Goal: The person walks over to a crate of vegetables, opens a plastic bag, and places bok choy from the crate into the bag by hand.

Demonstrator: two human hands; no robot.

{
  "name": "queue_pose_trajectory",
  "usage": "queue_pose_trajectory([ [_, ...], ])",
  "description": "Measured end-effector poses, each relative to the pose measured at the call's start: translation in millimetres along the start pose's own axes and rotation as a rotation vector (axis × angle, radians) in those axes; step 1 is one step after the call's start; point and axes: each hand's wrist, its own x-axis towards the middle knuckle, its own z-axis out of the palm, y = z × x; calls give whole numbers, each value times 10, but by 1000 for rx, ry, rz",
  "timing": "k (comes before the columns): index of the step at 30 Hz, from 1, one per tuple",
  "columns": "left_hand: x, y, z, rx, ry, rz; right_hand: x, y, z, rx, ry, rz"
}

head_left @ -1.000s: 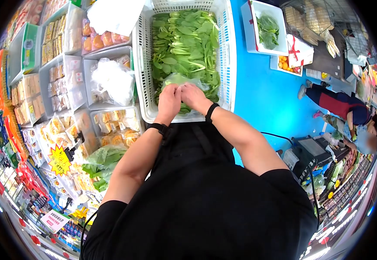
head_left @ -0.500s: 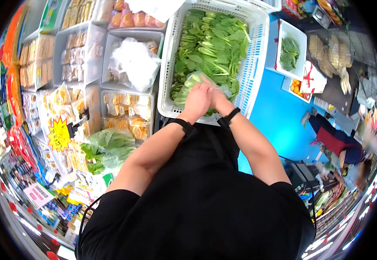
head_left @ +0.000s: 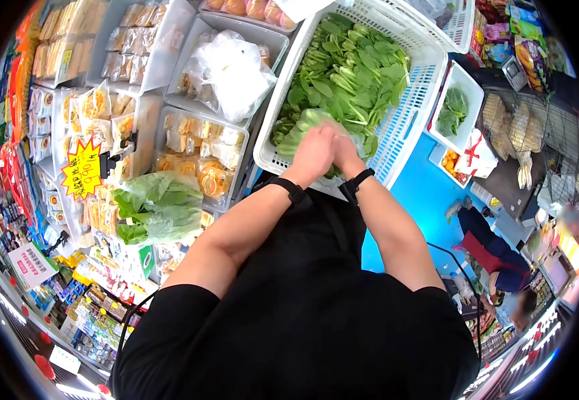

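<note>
My left hand [head_left: 313,155] and my right hand [head_left: 344,150] meet over the near end of a white basket [head_left: 266,150]. Both are closed on a clear plastic bag [head_left: 303,128] with green leaves inside; my fingertips press together at its gathered part. Loose leafy greens [head_left: 353,77] fill much of the basket beyond my hands. Another bag of leafy greens [head_left: 159,207] lies to the left on packaged snacks.
Bins of packaged food [head_left: 203,157] stand left of the basket, one holding white plastic bags [head_left: 229,73]. A white box with greens [head_left: 463,100] is on the right. Further off at the right is another person [head_left: 493,247].
The view has turned, so the basket appears tilted and further right. The bag has come to show more on the left of my hands, which stay together.
</note>
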Motion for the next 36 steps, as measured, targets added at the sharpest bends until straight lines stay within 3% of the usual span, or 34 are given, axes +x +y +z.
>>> queue_pose_trajectory([
  [1, -15, -7, -29, -6, -11, 7, 0, -19, 46, 4, 0, 14],
  [3, -13, -5, -116, 23, 6, -27, 19, -36, 148, 240, 699, -216],
  [4, -12, -4, -134, 17, -3, -21, -11, -50, 106, 238, 702, -203],
  [6, -11, 26, -144, 25, -34, 60, -86, -48, 11, 155, 72, -71],
  [7, -7, 39, -118, 35, -35, 54, 6, -4, 157, 115, -14, -1],
  [8, 1, 23, -87, 29, -62, 77, -14, -45, 171, 130, -2, 30],
  [10, 30, -30, -51, 97, -25, 71, -38, -150, 222, 230, 423, -149],
  [12, 88, -69, -116, 167, -34, 110, 269, -78, 513, 132, 529, -221],
  [14, 133, -166, -206, 160, -85, 105, 78, -355, 159, 265, 389, -45],
  [15, 161, -196, -248, 142, -74, 94, 174, -361, 226, 324, 410, -77],
  [18, 237, -177, -405, 135, -77, 11, -200, -573, -392, 210, 244, -3],
  [20, 277, -218, -480, 151, -55, -1, -471, -566, -369, 279, 362, 3],
  [22, 298, -228, -529, 172, -79, 12, -735, -458, -354, 165, 808, -353],
  [24, 311, -224, -568, 209, -117, 23, -1003, -263, -419, 198, 877, -429],
  [26, 330, -180, -588, 230, -148, 55, -1162, -26, -443, 592, 819, -117],
  [29, 297, -74, -580, 149, -332, 42, -1035, 446, -495, 838, 841, 247],
  [32, 235, -68, -459, 140, -351, 32, -469, 934, -157, 646, 752, 365],
  [36, 182, -57, -417, 139, -297, -3, 86, 1235, 107, 735, 527, 503],
])
